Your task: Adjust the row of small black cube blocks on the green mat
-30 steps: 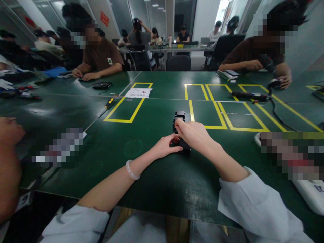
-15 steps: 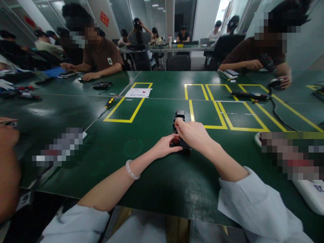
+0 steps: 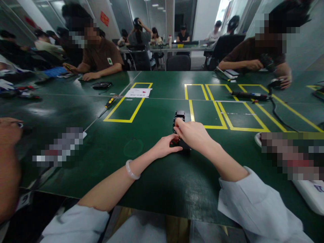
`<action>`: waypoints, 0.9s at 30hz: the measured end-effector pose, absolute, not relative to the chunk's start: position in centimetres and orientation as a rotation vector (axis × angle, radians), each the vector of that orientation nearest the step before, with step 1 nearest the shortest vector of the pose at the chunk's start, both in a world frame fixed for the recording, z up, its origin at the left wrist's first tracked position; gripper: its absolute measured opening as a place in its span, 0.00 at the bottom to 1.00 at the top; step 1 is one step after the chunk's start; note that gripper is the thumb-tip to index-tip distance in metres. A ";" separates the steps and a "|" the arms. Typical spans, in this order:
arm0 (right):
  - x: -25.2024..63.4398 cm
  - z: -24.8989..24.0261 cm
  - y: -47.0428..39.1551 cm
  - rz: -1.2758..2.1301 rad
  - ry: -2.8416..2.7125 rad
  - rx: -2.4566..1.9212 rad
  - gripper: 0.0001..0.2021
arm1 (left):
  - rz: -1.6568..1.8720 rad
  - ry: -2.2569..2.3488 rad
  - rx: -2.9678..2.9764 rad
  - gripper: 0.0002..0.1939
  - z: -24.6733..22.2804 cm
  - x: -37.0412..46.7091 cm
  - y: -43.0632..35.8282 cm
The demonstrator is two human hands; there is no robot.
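Observation:
A black, narrow, blocky device (image 3: 180, 114) lies on the green table (image 3: 157, 182) in front of me, its far end and a dark near part showing past my hands. My left hand (image 3: 168, 145) is at its near left side, thumb and fingers curved around it. Over its middle is my right hand (image 3: 191, 131), fingers pinched together and pointing down. Whatever is between those fingertips is hidden by the hand itself.
Yellow tape outlines (image 3: 138, 111) mark the table. A yellow-and-black screwdriver (image 3: 109, 102) lies left, near a paper label (image 3: 138, 92). A black cylindrical tool (image 3: 250, 96) with a cable lies right. Blurred-out items flank me. A person's arm (image 3: 8, 158) is at far left; two people sit opposite.
My hands and the black device look almost the same. At the far left, a neighbour's hand has shifted slightly right, and the person opposite on the left has raised a hand slightly.

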State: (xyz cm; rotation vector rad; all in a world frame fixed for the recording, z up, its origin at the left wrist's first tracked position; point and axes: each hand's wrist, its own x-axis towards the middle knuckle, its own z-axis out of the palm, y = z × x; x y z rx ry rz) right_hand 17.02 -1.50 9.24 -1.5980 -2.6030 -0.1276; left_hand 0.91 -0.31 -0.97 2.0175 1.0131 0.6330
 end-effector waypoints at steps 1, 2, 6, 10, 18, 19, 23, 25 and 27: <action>17.0 9.2 -1.5 -0.128 -2.605 -1.600 0.13 | 0.631 1.016 2.015 0.23 -0.9 0.9 -0.3; 17.0 9.3 -1.5 -0.129 -2.606 -1.602 0.13 | 0.627 1.017 2.012 0.23 -0.9 1.0 -0.3; 17.1 9.4 -1.6 -0.120 -2.621 -1.591 0.13 | 0.616 1.033 2.007 0.24 -0.9 1.0 -0.3; 17.1 9.5 -1.6 -0.101 -2.625 -1.596 0.13 | 0.638 1.018 2.006 0.23 -1.1 0.9 -0.3; 17.2 9.3 -1.5 -0.118 -2.631 -1.566 0.13 | 0.647 1.015 2.017 0.23 -1.0 1.0 -0.4; 17.2 9.3 -1.5 -0.118 -2.632 -1.564 0.13 | 0.648 1.014 2.018 0.23 -1.0 1.0 -0.4; 17.1 9.4 -1.6 -0.105 -2.620 -1.563 0.12 | 0.638 1.029 2.027 0.23 -1.0 1.0 -0.4; 17.1 9.4 -1.7 -0.095 -2.613 -1.555 0.12 | 0.630 1.035 2.026 0.22 -0.9 1.0 -0.4; 17.1 9.4 -1.6 -0.087 -2.606 -1.552 0.12 | 0.626 1.037 2.028 0.22 -0.8 1.0 -0.5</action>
